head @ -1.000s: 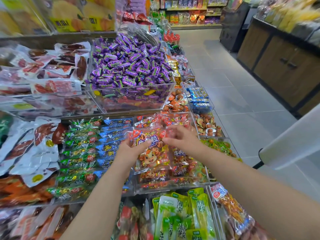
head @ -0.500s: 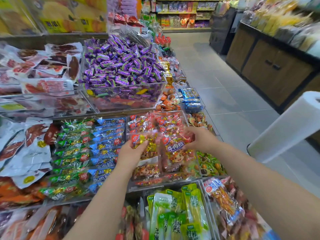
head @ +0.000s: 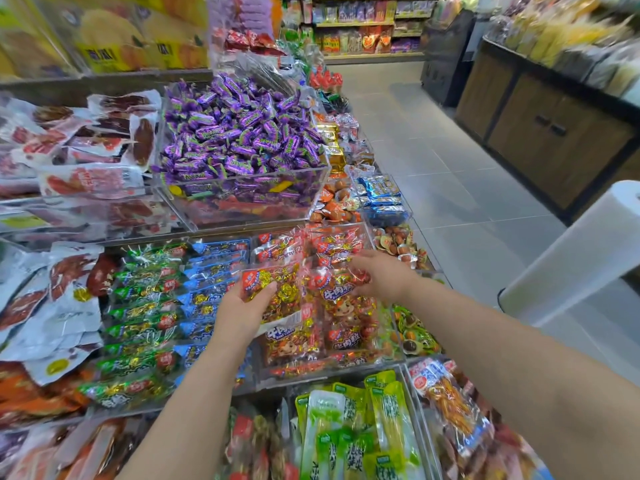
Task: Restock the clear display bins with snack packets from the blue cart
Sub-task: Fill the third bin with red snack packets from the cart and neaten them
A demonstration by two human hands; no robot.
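1. Holding two snack packets over the same clear bin (head: 304,377), the person is working mid-restock. The left hand (head: 242,311) is pinching a gold-speckled packet (head: 277,289) by its near edge, with the thumb lying on top.
2. The right hand (head: 388,277) is curling its grip over the upper corner of a red packet (head: 337,284), which is lying just beside the first and touching the stock beneath.
3. Both packets are sitting on top of the bin's pile, so this load is looking almost placed. Letting go and flattening them is what is remaining here.
4. The bin is looking close to full, and the neighbouring bin of green and blue packets (head: 149,306) is looking well stocked too. The blue cart is lying out of view, so I cannot tell how much is waiting to be brought.
5. Clear walls are hemming the bin on both sides, and the raised bin of purple candies (head: 242,143) is standing behind it, limiting any reach forwards.
6. The tiled aisle floor (head: 450,188) is offering open room on the right, though a white roll (head: 571,258) is jutting in near the right forearm.
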